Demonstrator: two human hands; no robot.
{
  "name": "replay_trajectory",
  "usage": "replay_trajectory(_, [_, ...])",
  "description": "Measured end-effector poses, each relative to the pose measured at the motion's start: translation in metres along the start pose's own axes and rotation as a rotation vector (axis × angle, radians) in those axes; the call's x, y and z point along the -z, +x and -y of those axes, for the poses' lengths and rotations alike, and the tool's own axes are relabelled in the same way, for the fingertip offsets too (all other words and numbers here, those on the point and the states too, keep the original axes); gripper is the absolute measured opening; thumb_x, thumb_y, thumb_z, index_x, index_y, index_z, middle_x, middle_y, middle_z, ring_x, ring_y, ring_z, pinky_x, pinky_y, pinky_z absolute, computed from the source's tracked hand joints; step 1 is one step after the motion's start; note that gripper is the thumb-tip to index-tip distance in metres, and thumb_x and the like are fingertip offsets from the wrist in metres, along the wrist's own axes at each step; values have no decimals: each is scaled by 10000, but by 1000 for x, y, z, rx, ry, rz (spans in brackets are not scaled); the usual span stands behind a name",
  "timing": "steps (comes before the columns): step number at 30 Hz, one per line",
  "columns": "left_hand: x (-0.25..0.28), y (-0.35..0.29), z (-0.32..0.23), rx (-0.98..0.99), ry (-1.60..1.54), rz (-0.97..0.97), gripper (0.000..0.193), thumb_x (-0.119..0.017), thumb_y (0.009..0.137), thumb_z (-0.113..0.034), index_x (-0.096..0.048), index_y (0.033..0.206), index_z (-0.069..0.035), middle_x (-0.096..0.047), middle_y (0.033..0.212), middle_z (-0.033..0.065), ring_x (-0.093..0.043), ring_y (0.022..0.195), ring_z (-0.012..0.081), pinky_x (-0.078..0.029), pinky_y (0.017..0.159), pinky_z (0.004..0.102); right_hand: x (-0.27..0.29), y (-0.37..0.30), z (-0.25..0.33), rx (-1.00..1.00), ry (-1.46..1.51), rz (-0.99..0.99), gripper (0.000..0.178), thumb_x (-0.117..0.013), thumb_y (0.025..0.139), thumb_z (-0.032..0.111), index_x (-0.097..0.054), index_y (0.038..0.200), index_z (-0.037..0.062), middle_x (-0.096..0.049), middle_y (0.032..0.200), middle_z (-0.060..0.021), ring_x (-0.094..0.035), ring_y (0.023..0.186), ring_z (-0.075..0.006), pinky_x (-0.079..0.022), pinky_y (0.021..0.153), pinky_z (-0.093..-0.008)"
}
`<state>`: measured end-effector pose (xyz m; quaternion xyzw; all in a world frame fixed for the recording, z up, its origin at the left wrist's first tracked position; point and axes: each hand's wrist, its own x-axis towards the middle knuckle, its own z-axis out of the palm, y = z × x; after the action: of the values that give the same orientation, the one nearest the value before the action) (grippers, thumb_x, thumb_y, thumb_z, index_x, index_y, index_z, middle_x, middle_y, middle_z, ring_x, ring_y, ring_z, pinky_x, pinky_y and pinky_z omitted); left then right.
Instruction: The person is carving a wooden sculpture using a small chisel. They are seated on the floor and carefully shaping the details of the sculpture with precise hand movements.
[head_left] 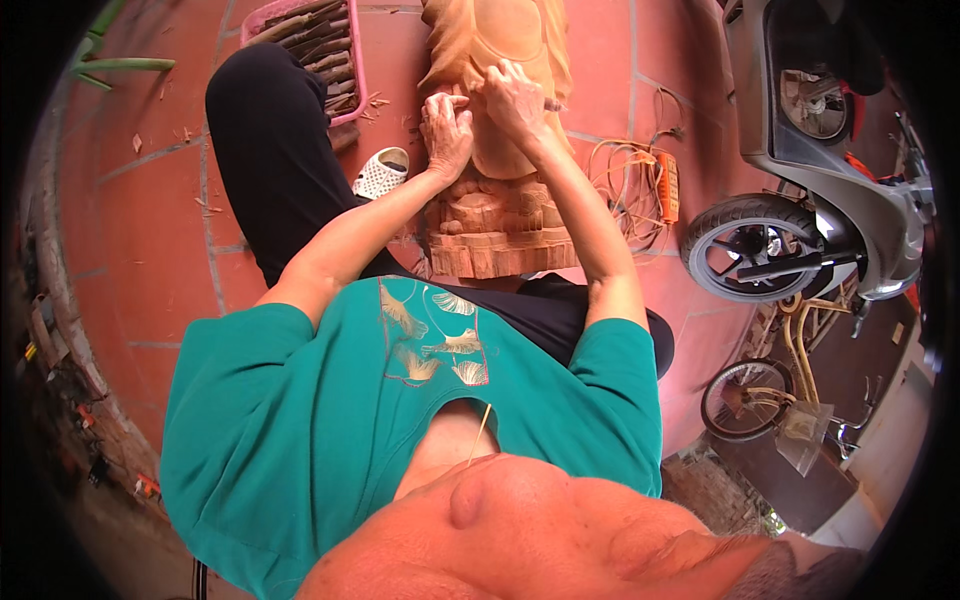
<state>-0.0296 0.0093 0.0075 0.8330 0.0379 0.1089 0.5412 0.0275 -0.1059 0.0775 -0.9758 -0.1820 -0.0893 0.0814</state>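
Observation:
A carved wooden statue point(500, 165) lies between my legs, its rough-cut base towards me and smoother draped folds farther off. My left hand point(447, 132) rests at the left side of the carving with its fingers curled. My right hand point(514, 100) is closed low over the middle of the statue, knuckles up. Whatever either hand holds is too small or hidden to make out. A small dark piece shows just right of my right hand.
A pink basket point(357, 60) of carving tools point(318, 45) stands at the far left. A white clog point(382, 172) sits by my leg. An orange power strip point(667, 188) with tangled cords lies right of the statue. A motorbike point(800, 220) and a bicycle point(750, 398) stand farther right.

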Motion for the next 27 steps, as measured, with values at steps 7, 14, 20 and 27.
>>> replay_trajectory(7, [-4,-5,2,65,6,-17,199,-613,828,-132,-578,1021,-99,-503,1124,95,-486,1103,307,-387,919,453,27,-34,-29,68,47,79,215,-686,833,238,-569,811,59,-578,866,-81,-620,876,-250,-532,637,-372])
replay_trajectory(14, [1,-6,-7,63,34,-10,199,-608,833,-92,-581,1026,-50,-500,1125,135,-485,1118,314,-383,963,431,11,-15,-16,141,14,-35,188,-684,799,218,-567,766,76,-575,853,-55,-622,831,-236,-519,590,-368])
replay_trajectory(20, [0,-3,-5,45,13,-11,200,-598,837,-57,-577,1034,-27,-493,1104,157,-488,1101,332,-388,972,424,-16,14,3,90,-77,-21,104,-607,791,152,-615,824,54,-606,923,-102,-636,911,-259,-554,613,-380])
replay_trajectory(27, [-4,-1,8,2,-25,-3,216,-611,821,-122,-568,1032,-103,-493,1141,103,-481,1096,319,-386,921,467,-14,13,1,24,-22,12,226,-644,856,270,-589,858,51,-602,945,-119,-619,937,-292,-534,658,-415])
